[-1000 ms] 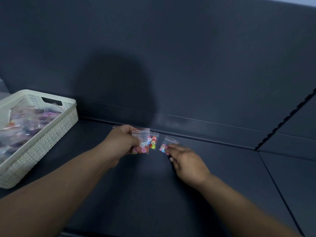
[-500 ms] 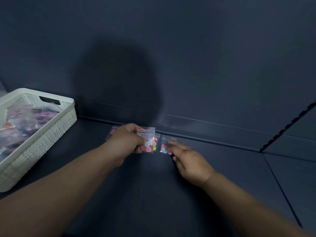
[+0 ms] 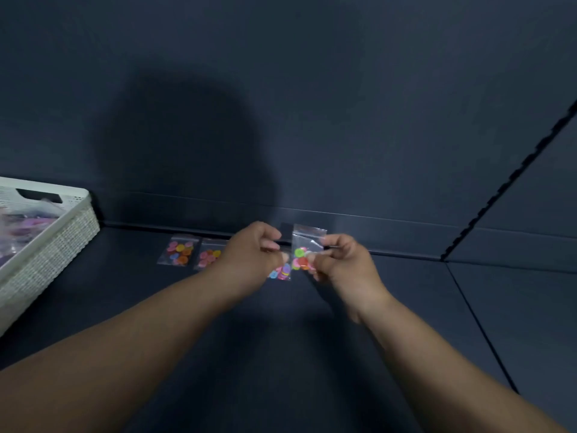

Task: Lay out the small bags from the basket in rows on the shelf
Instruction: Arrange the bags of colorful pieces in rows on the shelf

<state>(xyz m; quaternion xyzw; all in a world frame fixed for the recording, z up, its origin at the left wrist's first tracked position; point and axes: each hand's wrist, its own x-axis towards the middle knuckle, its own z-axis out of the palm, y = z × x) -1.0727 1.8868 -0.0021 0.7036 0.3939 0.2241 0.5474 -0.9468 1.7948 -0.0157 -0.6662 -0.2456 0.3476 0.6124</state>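
Both bare forearms are extended from 7 and 5 o'clock, converging toward the centre. The left hand (image 3: 249,250) is held knuckles up with fingers curled, a small bag (image 3: 282,271) gripped beneath them. At its 3 o'clock, the right hand (image 3: 342,260) is likewise curled, a second small bag (image 3: 307,242) pinched between thumb and fingertips.

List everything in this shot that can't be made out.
Basket: head view; left frame edge cuts it off, contents blurred.
Second shelf bag: head view; left hand covers its right side.
Pink-button bag: head view; left hand hides most of it.
Green-button bag: head view; right hand covers its lower right.
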